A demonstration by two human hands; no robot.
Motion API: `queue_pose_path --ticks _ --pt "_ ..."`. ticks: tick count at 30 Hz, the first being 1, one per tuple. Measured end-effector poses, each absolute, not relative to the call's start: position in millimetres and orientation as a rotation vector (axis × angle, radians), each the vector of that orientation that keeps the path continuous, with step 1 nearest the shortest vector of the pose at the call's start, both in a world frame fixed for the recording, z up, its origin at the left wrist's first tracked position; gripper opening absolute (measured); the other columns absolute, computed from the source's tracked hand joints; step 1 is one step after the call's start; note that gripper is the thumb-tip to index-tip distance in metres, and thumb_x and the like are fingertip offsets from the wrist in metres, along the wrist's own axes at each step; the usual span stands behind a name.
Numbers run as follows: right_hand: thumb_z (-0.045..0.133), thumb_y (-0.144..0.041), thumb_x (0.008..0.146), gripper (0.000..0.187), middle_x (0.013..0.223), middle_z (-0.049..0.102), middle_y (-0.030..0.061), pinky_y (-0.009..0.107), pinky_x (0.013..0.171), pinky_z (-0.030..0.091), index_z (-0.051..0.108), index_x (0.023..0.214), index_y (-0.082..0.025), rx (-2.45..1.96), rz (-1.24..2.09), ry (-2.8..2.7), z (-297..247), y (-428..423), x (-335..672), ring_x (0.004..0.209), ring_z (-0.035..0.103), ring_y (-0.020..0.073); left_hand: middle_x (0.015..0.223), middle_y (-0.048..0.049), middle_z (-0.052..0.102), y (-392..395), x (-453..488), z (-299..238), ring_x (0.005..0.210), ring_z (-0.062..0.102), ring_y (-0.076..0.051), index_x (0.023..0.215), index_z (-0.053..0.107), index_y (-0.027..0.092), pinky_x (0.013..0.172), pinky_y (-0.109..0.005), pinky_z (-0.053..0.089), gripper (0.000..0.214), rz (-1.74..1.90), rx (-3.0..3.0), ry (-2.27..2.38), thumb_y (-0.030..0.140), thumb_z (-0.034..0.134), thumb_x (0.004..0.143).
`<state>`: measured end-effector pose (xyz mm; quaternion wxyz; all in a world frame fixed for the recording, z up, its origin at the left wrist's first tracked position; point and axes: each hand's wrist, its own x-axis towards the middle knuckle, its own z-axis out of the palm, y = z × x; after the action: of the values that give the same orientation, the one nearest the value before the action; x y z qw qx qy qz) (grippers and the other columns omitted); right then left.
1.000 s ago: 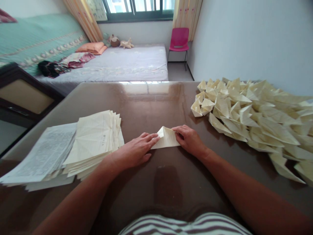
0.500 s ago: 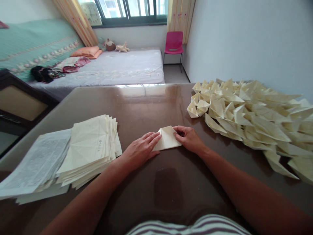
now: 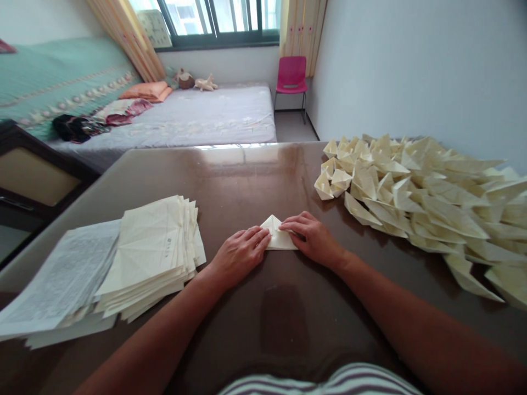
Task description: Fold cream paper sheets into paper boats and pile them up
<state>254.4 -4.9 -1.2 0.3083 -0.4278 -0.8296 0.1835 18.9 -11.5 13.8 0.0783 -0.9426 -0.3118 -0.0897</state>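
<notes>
A small cream sheet of folded paper (image 3: 279,239) lies on the brown table before me, its top folded to a point and its lower edge straight. My left hand (image 3: 244,248) is closed over the paper's left side, its fingers together and pressing down; the thumb is hidden. At the other side, my right hand (image 3: 309,237) grips the right flap with bent fingers, the fingertips near the middle crease. Both palms face down and the wrists rest low over the tabletop.
Left of my hands, a stack of creased cream paper (image 3: 148,241) overlaps printed sheets (image 3: 74,269). A large heap of folded paper boats (image 3: 428,197) covers the right of the glossy table (image 3: 230,186). Beyond stand a bed (image 3: 222,112) and a pink chair (image 3: 291,75).
The paper's flat top edge has become a pointed peak, with the corners folded inward. My right hand has shifted left, its fingers now over the paper's middle.
</notes>
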Motion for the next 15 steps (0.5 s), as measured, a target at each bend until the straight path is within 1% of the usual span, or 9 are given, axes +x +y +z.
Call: queue_pose_path --ticks 3,5,7,9,11,15 --pt "0.053 -0.014 0.084 0.034 0.114 0.066 0.004 0.036 0.09 0.045 0.065 0.114 -0.024 -1.079 0.396 -2.329 2 -5 257 0.099 0.052 0.0198 0.122 -0.009 0.062 -13 21 15 0.111 0.056 -0.023 0.121 0.056 0.017 0.088 -0.038 0.047 0.029 -0.265 -2.791 -0.925 0.021 0.043 0.095" --pt "0.058 -0.026 0.085 0.031 0.115 0.066 0.0047 0.038 0.092 0.043 0.064 0.115 -0.024 -1.07 0.366 -2.408 5 -6 259 0.101 0.051 0.0211 0.118 -0.0085 0.063 -14 22 16 0.107 0.056 -0.022 0.118 0.057 0.017 0.085 -0.037 0.047 0.027 -0.249 -2.777 -0.906 0.022 0.042 0.096" --pt "0.063 -0.042 0.082 0.04 0.117 0.065 0.0059 0.04 0.092 0.041 0.063 0.117 -0.023 -1.081 0.344 -2.471 9 -9 258 0.104 0.05 0.0232 0.113 -0.0082 0.064 -17 24 18 0.104 0.057 -0.022 0.114 0.057 0.017 0.081 -0.035 0.047 0.024 -0.232 -2.774 -0.894 0.023 0.042 0.096" --pt "0.062 -0.051 0.08 0.048 0.119 0.064 0.007 0.041 0.091 0.04 0.062 0.118 -0.021 -1.111 0.309 -2.508 11 -11 255 0.107 0.049 0.0248 0.111 -0.0078 0.064 -20 26 19 0.103 0.057 -0.021 0.114 0.057 0.017 0.078 -0.033 0.047 0.024 -0.226 -2.779 -0.901 0.024 0.042 0.096" --pt "0.059 -0.047 0.084 0.044 0.12 0.063 0.0079 0.041 0.09 0.038 0.062 0.119 -0.02 -1.136 0.259 -2.538 13 -13 252 0.108 0.049 0.025 0.111 -0.0071 0.064 -21 27 18 0.103 0.057 -0.021 0.115 0.056 0.018 0.076 -0.032 0.047 0.024 -0.225 -2.793 -0.916 0.024 0.042 0.096" --pt "0.056 -0.027 0.087 0.03 0.118 0.064 0.0079 0.039 0.089 0.036 0.063 0.116 -0.02 -1.103 0.18 -2.634 15 -15 251 0.107 0.05 0.0235 0.109 -0.0067 0.065 -21 26 18 0.101 0.057 -0.02 0.111 0.059 0.018 0.077 -0.031 0.048 0.023 -0.208 -2.853 -0.941 0.023 0.042 0.096"
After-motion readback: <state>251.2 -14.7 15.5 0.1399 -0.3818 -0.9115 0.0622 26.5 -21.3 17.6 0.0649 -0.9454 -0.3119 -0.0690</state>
